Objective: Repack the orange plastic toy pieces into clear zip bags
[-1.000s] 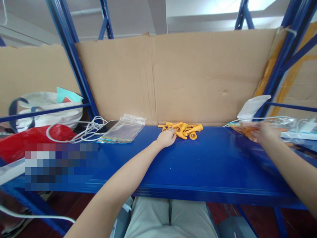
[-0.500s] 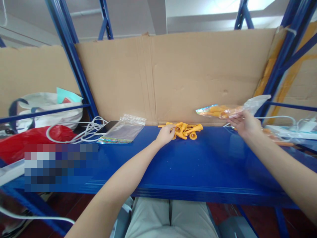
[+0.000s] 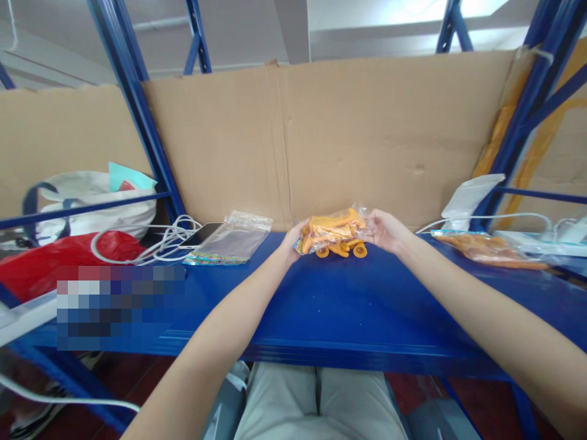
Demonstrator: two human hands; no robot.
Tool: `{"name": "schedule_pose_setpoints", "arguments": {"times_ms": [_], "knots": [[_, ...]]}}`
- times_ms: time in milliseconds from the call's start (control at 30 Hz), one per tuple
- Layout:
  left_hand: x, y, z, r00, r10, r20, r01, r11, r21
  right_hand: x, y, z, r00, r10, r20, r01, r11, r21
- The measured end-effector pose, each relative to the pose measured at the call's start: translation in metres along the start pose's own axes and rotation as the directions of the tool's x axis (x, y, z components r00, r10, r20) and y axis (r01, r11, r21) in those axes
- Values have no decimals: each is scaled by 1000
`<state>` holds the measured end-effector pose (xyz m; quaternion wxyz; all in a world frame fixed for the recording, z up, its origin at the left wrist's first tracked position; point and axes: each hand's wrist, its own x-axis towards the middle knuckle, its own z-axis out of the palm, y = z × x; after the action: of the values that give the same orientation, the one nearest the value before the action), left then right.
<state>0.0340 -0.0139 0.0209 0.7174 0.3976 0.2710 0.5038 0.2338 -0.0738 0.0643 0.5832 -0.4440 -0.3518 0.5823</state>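
A clear plastic bag (image 3: pixel 334 226) full of orange plastic pieces is stretched level between my hands. My left hand (image 3: pixel 291 242) pinches its left end, where a colourful printed strip shows. At the other end the fingers of my right hand (image 3: pixel 384 231) are closed on the clear plastic. Under and behind the bag lie loose orange horn-shaped plastic pieces (image 3: pixel 360 249), mostly hidden by it. Another filled bag (image 3: pixel 490 247) of orange pieces rests on the blue shelf at the right.
Flat clear bags (image 3: pixel 233 238) lie left of my hands, partly over a dark phone (image 3: pixel 208 232). White cables (image 3: pixel 172 238), a red plastic bag (image 3: pixel 110 247) and a white cloth bag (image 3: pixel 96 208) sit further left. A cardboard sheet (image 3: pixel 367 134) stands behind the blue shelf (image 3: pixel 330 311).
My right hand has brought the filled bag left, over the loose pieces. My left hand has moved from those pieces to the bag's left end.
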Motion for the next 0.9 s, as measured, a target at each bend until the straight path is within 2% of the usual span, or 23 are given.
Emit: {"name": "schedule_pose_setpoints", "arguments": {"times_ms": [100, 200, 267, 367, 433, 500, 633, 767, 900], "knots": [[6, 1, -1, 979, 52, -198, -60, 998, -37, 9, 5, 7, 1000, -24, -12, 25, 996, 89], [4, -1, 6, 929, 158, -334, -205, 972, -112, 13, 14, 14, 993, -119, 9, 113, 965, 235], [-1, -4, 15, 912, 218, -348, -287, 945, -159, 12, 22, 21, 987, -139, 76, 116, 961, 250], [-10, -10, 27, 921, 244, -303, -308, 934, -181, 9, 36, 33, 981, -32, 189, 13, 995, 102], [-13, -13, 30, 940, 224, -256, -264, 955, -133, 9, 45, 38, 978, 60, 198, -55, 998, -32], [-13, -14, 29, 964, 160, -212, -174, 984, -46, 11, 49, 39, 985, 94, 147, -78, 991, -111], [-11, -5, 15, 979, 16, -203, 2, 996, 89, 19, 47, 30, 999, 32, 33, -28, 993, -116], [-10, 5, 1, 973, -65, -222, 110, 974, 198, 21, 39, 23, 999, -44, -13, 42, 990, -131], [-10, 5, -4, 963, -114, -246, 194, 924, 329, 20, 35, 22, 995, -94, -41, 86, 981, -173]]}}
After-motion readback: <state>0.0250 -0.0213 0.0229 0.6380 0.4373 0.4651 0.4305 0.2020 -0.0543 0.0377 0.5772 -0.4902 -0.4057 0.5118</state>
